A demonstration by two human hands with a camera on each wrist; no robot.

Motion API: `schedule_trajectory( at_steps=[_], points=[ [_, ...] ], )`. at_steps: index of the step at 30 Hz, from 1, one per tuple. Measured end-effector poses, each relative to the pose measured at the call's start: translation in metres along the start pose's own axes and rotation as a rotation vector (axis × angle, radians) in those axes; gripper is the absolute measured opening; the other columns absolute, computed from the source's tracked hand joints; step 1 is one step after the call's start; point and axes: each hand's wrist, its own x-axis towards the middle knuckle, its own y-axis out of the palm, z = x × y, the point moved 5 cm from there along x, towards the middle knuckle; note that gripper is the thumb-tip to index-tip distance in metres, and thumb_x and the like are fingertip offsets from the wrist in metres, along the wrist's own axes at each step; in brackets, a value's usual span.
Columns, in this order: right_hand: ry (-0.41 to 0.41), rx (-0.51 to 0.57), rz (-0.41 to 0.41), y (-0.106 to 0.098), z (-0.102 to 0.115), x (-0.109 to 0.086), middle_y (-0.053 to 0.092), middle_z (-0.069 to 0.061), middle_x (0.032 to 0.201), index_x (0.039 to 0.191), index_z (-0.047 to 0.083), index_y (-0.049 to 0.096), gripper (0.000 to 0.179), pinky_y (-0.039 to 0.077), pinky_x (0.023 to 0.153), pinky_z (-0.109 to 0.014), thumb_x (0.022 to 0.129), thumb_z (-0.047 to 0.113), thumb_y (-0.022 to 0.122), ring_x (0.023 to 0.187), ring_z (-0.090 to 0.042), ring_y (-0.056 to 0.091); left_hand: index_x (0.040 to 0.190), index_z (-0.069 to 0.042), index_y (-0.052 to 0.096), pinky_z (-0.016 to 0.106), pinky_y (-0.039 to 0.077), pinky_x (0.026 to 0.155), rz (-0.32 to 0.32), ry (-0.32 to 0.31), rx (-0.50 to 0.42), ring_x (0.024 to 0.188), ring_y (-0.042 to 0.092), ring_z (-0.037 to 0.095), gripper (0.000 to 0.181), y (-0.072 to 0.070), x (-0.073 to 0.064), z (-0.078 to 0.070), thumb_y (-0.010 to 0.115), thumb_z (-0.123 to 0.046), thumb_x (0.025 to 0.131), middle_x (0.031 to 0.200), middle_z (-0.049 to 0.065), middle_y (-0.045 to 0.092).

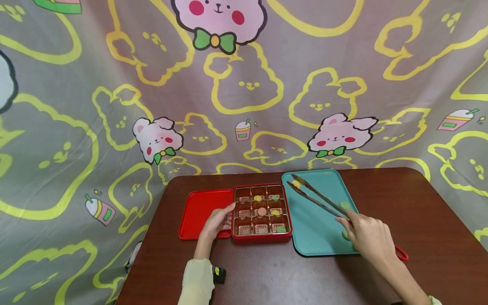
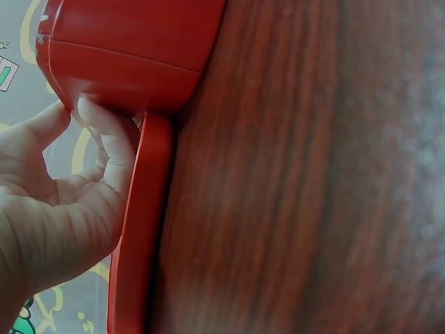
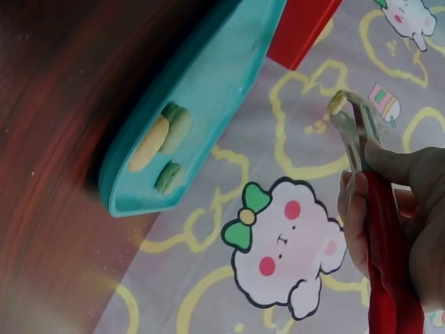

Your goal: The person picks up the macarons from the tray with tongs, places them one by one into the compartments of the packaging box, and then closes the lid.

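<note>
Red, square and low, the nine-compartment box sits on the dark brown tabletop in front of you, its flat red lid lying open to the left. Your left hand holds the box's left side, thumb up by the rim and fingers bent against the wall. In the middle column, a round yellow macaron sits at the back and a pink one in the centre; the right column holds green, yellow and green from back to front. Your right hand pinches long red-handled tongs, and another yellow macaron is caught between their tips, above the far left part of the rectangular teal tray. This tray lies just right of the box. On it rest two green macarons and, overlapping one of them, a pale tan disc.
</note>
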Motion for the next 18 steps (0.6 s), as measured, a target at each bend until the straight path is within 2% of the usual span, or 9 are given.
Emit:
schedule_trajectory(
  at_steps=[3, 6, 11, 18],
  points=[
    [-0.003, 0.015, -0.003, 0.0, 0.005, -0.002, 0.029, 0.013, 0.052, 0.074, 0.014, 0.05, 0.047, 0.024, 0.037, -0.028, 0.104, 0.05, 0.057, 0.041, -0.007, 0.027, 0.074, -0.01, 0.062, 0.022, 0.05, 0.052, -0.001, -0.002, 0.002, 0.058, 0.053, 0.01, 0.039, 0.0, 0.0, 0.0, 0.069, -0.039, 0.098, 0.067, 0.0, 0.057],
    [-0.013, 0.024, -0.011, 0.0, 0.009, -0.003, 0.025, 0.014, 0.053, 0.071, 0.016, 0.046, 0.056, 0.022, 0.038, -0.027, 0.105, 0.061, 0.04, 0.042, -0.006, 0.025, 0.074, -0.01, 0.062, 0.022, 0.05, 0.052, -0.005, -0.008, 0.006, 0.058, 0.053, 0.01, 0.039, 0.0, 0.001, 0.0, 0.068, -0.039, 0.099, 0.067, 0.0, 0.057],
    [-0.027, 0.022, -0.017, -0.001, 0.014, -0.004, 0.022, 0.014, 0.054, 0.071, 0.017, 0.043, 0.06, 0.019, 0.039, -0.025, 0.106, 0.064, 0.03, 0.043, -0.004, 0.021, 0.074, -0.009, 0.061, 0.022, 0.05, 0.053, -0.002, -0.004, 0.002, 0.058, 0.053, 0.01, 0.039, 0.001, 0.0, -0.001, 0.068, -0.038, 0.099, 0.067, 0.0, 0.057],
    [-0.06, 0.019, -0.05, -0.002, 0.022, -0.006, 0.02, 0.015, 0.057, 0.071, 0.017, 0.04, 0.059, 0.016, 0.04, -0.023, 0.107, 0.062, 0.029, 0.044, -0.003, 0.018, 0.075, -0.009, 0.061, 0.022, 0.05, 0.053, -0.003, -0.001, 0.008, 0.058, 0.053, 0.011, 0.04, 0.0, -0.001, -0.001, 0.069, -0.04, 0.098, 0.068, 0.001, 0.057]
  ],
)
